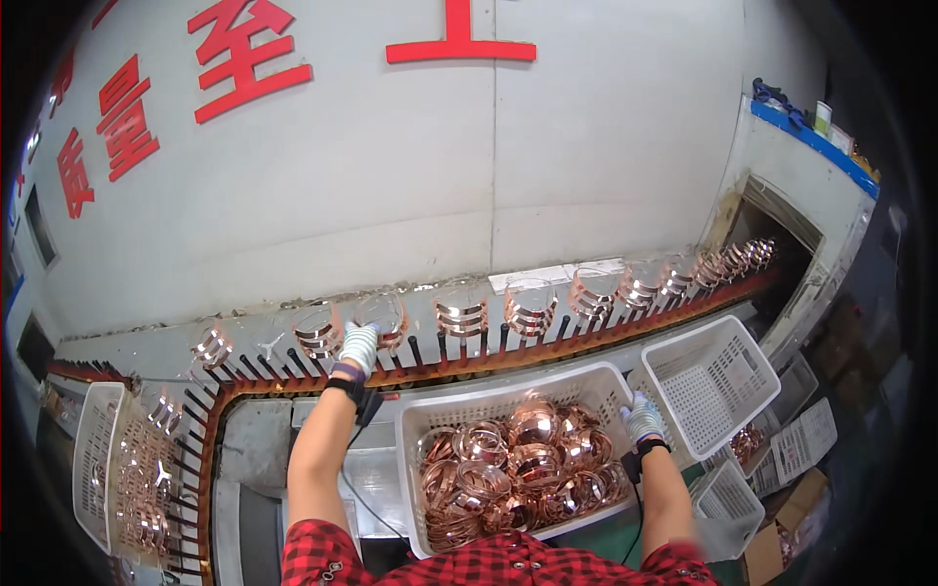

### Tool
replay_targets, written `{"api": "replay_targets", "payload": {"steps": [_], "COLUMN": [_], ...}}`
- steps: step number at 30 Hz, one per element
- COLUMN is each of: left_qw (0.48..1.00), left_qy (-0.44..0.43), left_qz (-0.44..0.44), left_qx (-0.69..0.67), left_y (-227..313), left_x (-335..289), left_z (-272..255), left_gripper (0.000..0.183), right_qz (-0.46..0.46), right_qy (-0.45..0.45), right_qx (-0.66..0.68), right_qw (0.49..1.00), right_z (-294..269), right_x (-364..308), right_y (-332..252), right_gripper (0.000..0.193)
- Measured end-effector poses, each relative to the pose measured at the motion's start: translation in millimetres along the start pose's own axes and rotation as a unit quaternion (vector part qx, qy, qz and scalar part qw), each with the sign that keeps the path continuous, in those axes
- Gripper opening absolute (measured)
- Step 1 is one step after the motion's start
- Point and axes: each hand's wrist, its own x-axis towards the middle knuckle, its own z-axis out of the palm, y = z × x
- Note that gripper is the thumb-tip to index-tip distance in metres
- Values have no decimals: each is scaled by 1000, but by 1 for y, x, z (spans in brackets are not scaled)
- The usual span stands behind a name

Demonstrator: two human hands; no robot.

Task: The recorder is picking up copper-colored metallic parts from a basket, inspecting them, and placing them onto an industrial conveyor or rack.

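Observation:
My left hand [360, 348], in a striped white glove, reaches to the conveyor at the back. Its fingers close on the left side of a shiny copper-coloured banded ring [390, 322]. In front of me sits a white plastic basket [412, 488] heaped with copper-coloured rings [535, 465]. My right hand [642, 418], also gloved, grips the basket's right rim, fingers bent over it. More banded rings [461, 314] stand in a row along the conveyor, on both sides of my left hand.
The conveyor [440, 373], with upright black pegs, curves down at left and runs into a wall opening [772, 234] at right. A second white basket [708, 386] stands right of mine; another basket [90, 479] with rings stands far left. Cartons [796, 527] lie lower right.

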Motion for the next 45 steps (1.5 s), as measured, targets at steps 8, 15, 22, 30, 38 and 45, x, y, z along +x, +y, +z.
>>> {"api": "replay_targets", "payload": {"steps": [8, 15, 22, 30, 38, 45], "left_qw": [880, 691, 931, 869, 785, 794], "left_qy": [-271, -440, -306, -262, -208, -213], "left_qz": [370, 177, 100, 272, 345, 361], "left_qx": [119, 546, 169, 321, 471, 441], "left_y": [8, -115, -152, -155, -163, -172], "left_x": [-174, -229, -301, -306, -298, -288], "left_z": [-17, -44, -83, -83, -89, -89], "left_gripper": [57, 89, 61, 44, 56, 59], "right_qz": [-98, -45, -295, -561, -135, -370], "right_qy": [96, -147, -197, 75, -49, -160], "right_qx": [-55, 538, 161, 326, 470, 147], "right_qw": [989, 829, 921, 757, 871, 903], "right_z": [5, 2, -6, -69, -127, -47], "right_x": [0, 54, 85, 17, 142, 172], "right_y": [-36, -261, -365, -380, -256, -258], "right_gripper": [58, 77, 60, 42, 23, 47]}}
